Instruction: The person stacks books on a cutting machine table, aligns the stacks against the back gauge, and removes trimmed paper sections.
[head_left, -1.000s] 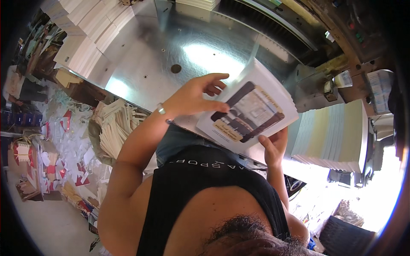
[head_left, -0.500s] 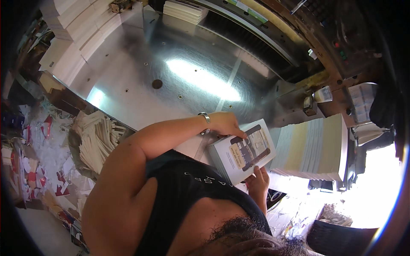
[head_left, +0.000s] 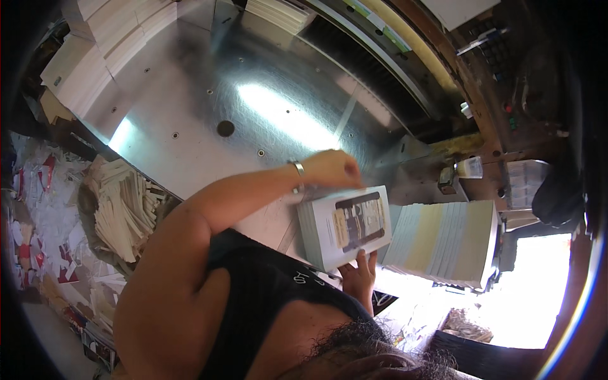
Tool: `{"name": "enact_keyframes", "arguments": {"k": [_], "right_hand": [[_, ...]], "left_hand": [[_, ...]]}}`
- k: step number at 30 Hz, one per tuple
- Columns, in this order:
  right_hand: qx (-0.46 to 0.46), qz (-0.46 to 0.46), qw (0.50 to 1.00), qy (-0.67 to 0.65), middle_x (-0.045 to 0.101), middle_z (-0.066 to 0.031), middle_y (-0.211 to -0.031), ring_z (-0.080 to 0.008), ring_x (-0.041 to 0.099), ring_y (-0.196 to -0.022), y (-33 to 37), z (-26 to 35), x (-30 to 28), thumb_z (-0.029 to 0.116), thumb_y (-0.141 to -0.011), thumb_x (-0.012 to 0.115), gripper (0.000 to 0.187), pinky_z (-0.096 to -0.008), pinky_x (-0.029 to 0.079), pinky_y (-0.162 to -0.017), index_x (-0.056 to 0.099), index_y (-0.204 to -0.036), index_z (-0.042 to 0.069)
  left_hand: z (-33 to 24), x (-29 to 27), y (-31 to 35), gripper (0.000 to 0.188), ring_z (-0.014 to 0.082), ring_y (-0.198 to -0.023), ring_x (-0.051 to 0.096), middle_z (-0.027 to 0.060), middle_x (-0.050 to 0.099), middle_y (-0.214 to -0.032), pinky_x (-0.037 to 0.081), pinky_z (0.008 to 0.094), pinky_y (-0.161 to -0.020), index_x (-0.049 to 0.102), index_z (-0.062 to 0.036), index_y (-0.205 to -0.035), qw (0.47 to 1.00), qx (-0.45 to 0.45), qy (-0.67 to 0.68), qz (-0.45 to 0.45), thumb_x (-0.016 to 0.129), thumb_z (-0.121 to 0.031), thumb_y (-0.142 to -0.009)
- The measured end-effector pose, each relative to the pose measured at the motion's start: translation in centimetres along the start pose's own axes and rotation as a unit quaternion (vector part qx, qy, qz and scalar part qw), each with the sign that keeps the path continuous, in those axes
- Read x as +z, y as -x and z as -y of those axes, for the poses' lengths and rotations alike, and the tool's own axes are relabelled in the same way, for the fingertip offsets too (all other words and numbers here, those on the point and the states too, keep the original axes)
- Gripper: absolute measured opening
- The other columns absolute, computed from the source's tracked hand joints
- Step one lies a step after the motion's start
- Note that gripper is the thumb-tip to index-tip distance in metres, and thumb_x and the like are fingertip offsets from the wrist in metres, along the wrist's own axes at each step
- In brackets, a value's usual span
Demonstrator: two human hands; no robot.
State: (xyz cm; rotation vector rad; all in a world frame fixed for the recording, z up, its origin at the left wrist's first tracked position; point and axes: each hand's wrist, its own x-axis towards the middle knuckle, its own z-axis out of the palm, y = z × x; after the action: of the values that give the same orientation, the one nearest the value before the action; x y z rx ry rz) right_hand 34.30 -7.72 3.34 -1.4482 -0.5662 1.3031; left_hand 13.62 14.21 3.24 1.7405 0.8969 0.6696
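Note:
A stack of books with pale covers and a dark picture panel on top is tilted at the near edge of the metal table. From below and the right, my right hand grips it, fingers over its near edge. My left hand, with a silver bracelet at the wrist, is over the stack's far edge. Its fingers are curled and slightly blurred, and whatever they may hold is hidden. Close to the right of this stack lies a long row of books.
The metal table has small holes and a bright reflection. Tall paper stacks stand at its far left, and another pile at the back. A sack of paper strips and loose scraps are on the left.
My left hand has come off the top cover to the stack's far edge, its fingers curling. The stack has turned slightly, with my right hand still on it. The view has shifted.

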Motion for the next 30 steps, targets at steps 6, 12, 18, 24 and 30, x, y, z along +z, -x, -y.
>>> {"name": "enact_keyframes", "arguments": {"k": [6, 12, 18, 24, 30], "right_hand": [[-0.020, 0.022, 1.000, 0.000, 0.038, -0.0194, -0.140, -0.0353, 0.055, -0.117, -7.3, 2.1, 9.3, 0.025, -0.105, 0.046, 0.058, -0.0573, 0.052, -0.095, 0.014, -0.153, 0.021], [-0.019, 0.037, 0.999, -0.001, 0.038, -0.0227, -0.138, -0.0435, 0.052, -0.117, -20.9, 3.8, 18.5, 0.036, -0.104, 0.047, 0.054, -0.0616, 0.049, -0.097, 0.022, -0.148, 0.017], [-0.002, -0.040, 0.996, -0.078, 0.030, -0.0298, -0.148, -0.0541, 0.044, -0.129, -30.8, 6.7, 31.2, 0.032, -0.098, 0.061, 0.089, -0.0694, 0.041, -0.103, -0.012, -0.147, 0.022], [0.033, -0.079, 0.991, -0.101, 0.017, -0.0229, -0.159, -0.0474, 0.030, -0.141, -39.6, 8.2, 40.9, 0.057, -0.092, 0.055, 0.094, -0.0649, 0.034, -0.110, -0.006, -0.153, 0.020], [0.018, -0.046, 0.993, -0.109, 0.005, -0.0232, -0.162, -0.0459, 0.018, -0.145, -40.6, 10.6, 45.4, 0.075, -0.090, 0.041, 0.099, -0.0663, 0.022, -0.114, 0.011, -0.156, 0.008]], "left_hand": [[9.8, -10.7, -2.8, 0.049, 0.0165, -0.096, 0.065, 0.0090, 0.070, -0.105, 0.052, 0.0288, -0.086, 0.063, -0.0019, -0.121, 0.887, 0.058, 0.163, -0.428, 0.068, -0.041, -0.093], [10.9, -14.2, -2.9, 0.056, 0.0168, -0.111, 0.057, 0.0104, 0.060, -0.123, 0.051, 0.0321, -0.089, 0.058, -0.0024, -0.127, 0.827, -0.012, 0.336, -0.451, 0.063, -0.047, -0.094], [9.6, -15.4, -2.1, 0.057, 0.0176, -0.117, 0.053, 0.0080, 0.059, -0.123, 0.049, 0.0333, -0.092, 0.056, -0.0046, -0.130, 0.817, -0.048, 0.413, -0.399, 0.061, -0.048, -0.094], [9.5, -15.5, -2.0, 0.057, 0.0192, -0.119, 0.052, 0.0078, 0.058, -0.127, 0.046, 0.0355, -0.096, 0.056, -0.0056, -0.131, 0.823, -0.056, 0.425, -0.373, 0.061, -0.049, -0.094], [9.5, -15.1, -2.7, 0.055, 0.0190, -0.116, 0.053, 0.0073, 0.059, -0.122, 0.047, 0.0339, -0.093, 0.057, -0.0061, -0.129, 0.821, -0.061, 0.422, -0.379, 0.061, -0.049, -0.094]]}}
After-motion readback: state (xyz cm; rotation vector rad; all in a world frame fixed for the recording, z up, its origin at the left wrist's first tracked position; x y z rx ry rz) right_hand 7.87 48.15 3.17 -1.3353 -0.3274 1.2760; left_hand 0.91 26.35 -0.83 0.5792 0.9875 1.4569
